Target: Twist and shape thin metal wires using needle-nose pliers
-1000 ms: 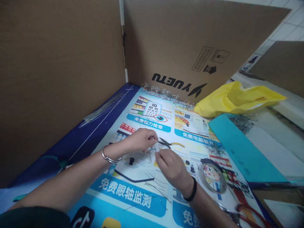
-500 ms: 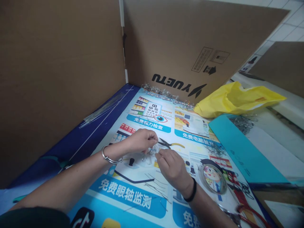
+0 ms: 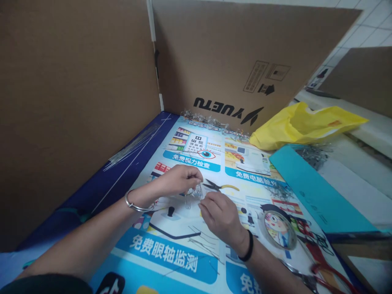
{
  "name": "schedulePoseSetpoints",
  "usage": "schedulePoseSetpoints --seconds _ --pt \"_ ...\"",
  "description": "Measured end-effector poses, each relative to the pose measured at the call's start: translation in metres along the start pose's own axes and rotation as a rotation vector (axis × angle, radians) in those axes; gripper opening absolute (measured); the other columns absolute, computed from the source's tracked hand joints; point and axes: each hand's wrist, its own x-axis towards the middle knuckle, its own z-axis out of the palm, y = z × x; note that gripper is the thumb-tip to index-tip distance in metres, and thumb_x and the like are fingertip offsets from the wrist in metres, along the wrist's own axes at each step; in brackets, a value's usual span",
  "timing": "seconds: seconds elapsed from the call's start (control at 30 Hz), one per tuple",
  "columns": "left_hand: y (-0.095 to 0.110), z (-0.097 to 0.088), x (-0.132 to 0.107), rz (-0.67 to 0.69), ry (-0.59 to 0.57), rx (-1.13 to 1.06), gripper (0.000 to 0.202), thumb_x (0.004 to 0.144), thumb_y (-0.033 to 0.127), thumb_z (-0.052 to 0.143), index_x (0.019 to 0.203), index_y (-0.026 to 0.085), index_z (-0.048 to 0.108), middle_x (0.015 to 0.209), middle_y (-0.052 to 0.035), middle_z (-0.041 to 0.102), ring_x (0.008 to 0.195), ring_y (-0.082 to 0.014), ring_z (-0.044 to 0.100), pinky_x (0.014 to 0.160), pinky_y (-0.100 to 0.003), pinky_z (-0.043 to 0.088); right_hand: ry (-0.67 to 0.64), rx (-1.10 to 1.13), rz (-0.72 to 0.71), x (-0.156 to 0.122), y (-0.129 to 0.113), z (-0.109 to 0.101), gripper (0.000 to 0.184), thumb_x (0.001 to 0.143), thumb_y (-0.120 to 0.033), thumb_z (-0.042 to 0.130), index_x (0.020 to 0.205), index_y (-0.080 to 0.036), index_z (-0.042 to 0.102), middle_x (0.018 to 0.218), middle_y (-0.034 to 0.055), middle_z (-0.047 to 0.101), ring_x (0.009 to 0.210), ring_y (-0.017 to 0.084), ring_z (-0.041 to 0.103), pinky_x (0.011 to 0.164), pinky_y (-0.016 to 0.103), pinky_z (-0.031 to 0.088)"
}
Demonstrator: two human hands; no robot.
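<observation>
Between my hands is a small bent-wire piece [image 3: 192,196] with thin silvery loops. My left hand [image 3: 183,179], with a silver bangle at its wrist, pinches it from above, and the loops hang below the fingers. My right hand [image 3: 219,212], a black band on its wrist, is closed close to the wire's right side; its fingertips hide whatever they grip. Just beyond lie pliers [image 3: 219,186] with dark jaws and a yellow handle. Loose thin wires [image 3: 203,243] are scattered on the printed poster in front of my hands.
Tall cardboard panels [image 3: 214,53] wall off the left and back. Wire pieces [image 3: 211,119] line the back edge. Straight wires [image 3: 134,147] lie at left. At right are a yellow bag [image 3: 300,126], a turquoise folder [image 3: 318,192], a roll of tape [image 3: 278,229] and red-handled scissors [image 3: 330,275].
The left hand's wire loops have turned and show more clearly below its fingers. My right hand has shifted slightly down. The view has moved a little.
</observation>
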Motion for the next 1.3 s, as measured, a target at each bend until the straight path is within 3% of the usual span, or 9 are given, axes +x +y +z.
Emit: schedulePoseSetpoints --seconds 0.13,0.27,0.37,0.57,0.73,0.93,1.13,1.3 --pt "0.005 -0.005 -0.003 0.031 -0.023 0.027 0.017 0.082 0.023 0.047 0.085 0.017 0.063 0.068 0.0019 0.058 0.058 -0.0083 0.051 0.056 -0.019 0.040 0.066 0.261 0.269 0.001 -0.001 0.003 0.009 0.086 -0.020 0.049 0.078 -0.019 0.052 0.078 0.0050 0.056 0.075 0.016 0.052 0.066 0.028 0.043" --pt "0.011 -0.008 -0.004 0.021 -0.032 0.027 0.017 0.083 0.022 0.047 0.087 0.016 0.063 0.074 0.0001 0.059 0.062 -0.0084 0.052 0.058 -0.020 0.041 0.044 0.451 0.557 0.002 0.000 0.003 0.021 0.089 -0.028 0.045 0.070 -0.020 0.048 0.066 -0.0002 0.051 0.062 0.012 0.048 0.058 0.025 0.039" --pt "0.013 -0.009 -0.004 -0.029 -0.031 0.001 0.018 0.083 0.025 0.048 0.090 0.015 0.062 0.075 -0.0003 0.058 0.060 -0.0087 0.052 0.058 -0.021 0.043 0.019 0.587 0.672 0.003 0.001 0.004 0.023 0.088 -0.033 0.045 0.069 -0.020 0.049 0.062 -0.0021 0.049 0.058 0.011 0.047 0.056 0.023 0.037" --pt "0.012 -0.006 -0.005 -0.055 -0.004 -0.047 0.019 0.083 0.029 0.051 0.092 0.015 0.061 0.074 -0.0003 0.057 0.060 -0.0085 0.051 0.058 -0.021 0.043 0.001 0.738 0.698 0.004 0.003 0.007 0.028 0.086 -0.037 0.047 0.065 -0.019 0.049 0.060 -0.0032 0.046 0.057 0.011 0.045 0.055 0.023 0.036" --pt "0.012 -0.002 -0.005 -0.086 0.111 -0.076 0.019 0.082 0.032 0.054 0.088 0.015 0.060 0.069 0.0017 0.055 0.053 -0.0066 0.049 0.052 -0.019 0.040 0.001 0.769 0.745 0.004 0.004 0.009 0.027 0.086 -0.031 0.047 0.061 -0.019 0.047 0.054 -0.0040 0.045 0.054 0.010 0.044 0.053 0.023 0.035" --pt "0.016 0.003 -0.004 -0.134 0.230 -0.091 0.019 0.079 0.030 0.057 0.090 0.015 0.059 0.069 0.0026 0.055 0.048 -0.0052 0.049 0.048 -0.018 0.039 -0.014 0.852 0.701 0.002 -0.008 0.012 0.012 0.078 -0.017 0.048 0.073 -0.019 0.059 0.061 -0.0026 0.052 0.057 0.011 0.049 0.054 0.023 0.039" --pt "0.012 0.008 -0.004 -0.137 0.265 -0.052 0.018 0.080 0.031 0.057 0.090 0.016 0.059 0.068 0.0031 0.055 0.047 -0.0056 0.051 0.047 -0.017 0.040 0.025 1.011 0.796 0.001 -0.024 0.017 0.022 0.074 -0.024 0.058 0.095 -0.019 0.059 0.074 -0.0002 0.057 0.063 0.012 0.052 0.058 0.025 0.043" --pt "0.012 0.014 -0.004 -0.122 0.253 -0.013 0.019 0.080 0.032 0.055 0.091 0.016 0.060 0.067 0.0026 0.055 0.049 -0.0071 0.052 0.047 -0.018 0.040 0.044 1.063 0.871 0.005 -0.028 0.018 0.008 0.072 -0.025 0.059 0.076 -0.018 0.057 0.064 -0.0027 0.051 0.058 0.010 0.046 0.054 0.023 0.039"
